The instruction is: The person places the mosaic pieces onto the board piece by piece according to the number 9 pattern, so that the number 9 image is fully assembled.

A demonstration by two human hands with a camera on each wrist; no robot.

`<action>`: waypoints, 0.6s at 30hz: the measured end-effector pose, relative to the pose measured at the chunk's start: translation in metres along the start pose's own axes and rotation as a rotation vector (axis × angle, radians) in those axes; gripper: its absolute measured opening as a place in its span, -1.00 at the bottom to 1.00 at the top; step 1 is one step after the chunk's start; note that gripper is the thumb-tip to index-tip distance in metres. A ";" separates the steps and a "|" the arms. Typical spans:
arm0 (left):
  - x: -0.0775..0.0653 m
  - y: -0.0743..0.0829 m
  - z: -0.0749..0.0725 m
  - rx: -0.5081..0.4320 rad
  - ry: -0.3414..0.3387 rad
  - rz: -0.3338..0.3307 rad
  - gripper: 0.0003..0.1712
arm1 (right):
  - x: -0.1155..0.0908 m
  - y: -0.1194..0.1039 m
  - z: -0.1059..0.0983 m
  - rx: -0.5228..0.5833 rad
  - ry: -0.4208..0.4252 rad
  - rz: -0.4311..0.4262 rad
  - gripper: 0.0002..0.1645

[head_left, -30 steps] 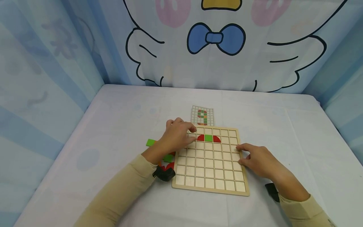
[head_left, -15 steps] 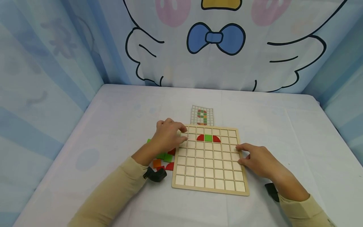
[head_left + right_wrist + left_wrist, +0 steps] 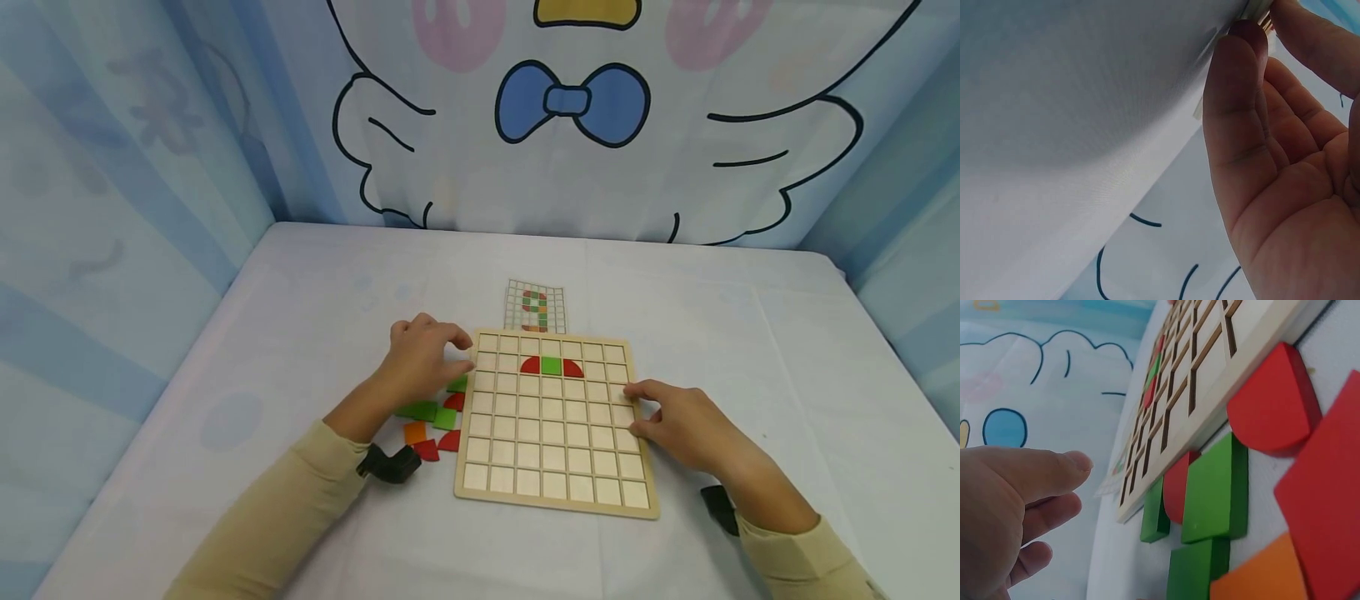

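We see the pale gridded board lying flat, a red-green-red row set near its far edge, with loose red, green and orange pieces along its left side.

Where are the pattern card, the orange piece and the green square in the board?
Pattern card (image 3: 536,306), head view: its printed grid.
Orange piece (image 3: 415,432), head view: its top face.
Green square (image 3: 551,367), head view: its top face.

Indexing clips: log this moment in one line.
left hand: empty, near board | right hand: touches board's right edge | board: green tile between red tiles | loose tiles: board's left
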State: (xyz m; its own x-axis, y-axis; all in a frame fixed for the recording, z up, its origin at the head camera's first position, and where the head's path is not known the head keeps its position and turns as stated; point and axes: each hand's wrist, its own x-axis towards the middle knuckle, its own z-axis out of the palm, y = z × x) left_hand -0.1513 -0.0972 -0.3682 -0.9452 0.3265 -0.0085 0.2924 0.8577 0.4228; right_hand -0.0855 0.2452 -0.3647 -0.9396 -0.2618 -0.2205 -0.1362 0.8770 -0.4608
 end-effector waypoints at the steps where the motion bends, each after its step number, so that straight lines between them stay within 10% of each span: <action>1: -0.001 -0.001 0.000 -0.002 0.000 -0.007 -0.68 | 0.000 0.000 0.000 0.000 0.000 0.000 -0.41; 18: -0.006 -0.010 -0.002 -0.021 0.002 -0.045 -0.69 | 0.000 0.000 0.000 0.006 -0.004 0.003 -0.41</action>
State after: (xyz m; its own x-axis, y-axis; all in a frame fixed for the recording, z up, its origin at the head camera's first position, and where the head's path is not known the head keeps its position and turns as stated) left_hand -0.1485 -0.1082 -0.3708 -0.9576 0.2869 -0.0262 0.2465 0.8629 0.4412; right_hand -0.0853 0.2457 -0.3648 -0.9389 -0.2603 -0.2251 -0.1312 0.8754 -0.4652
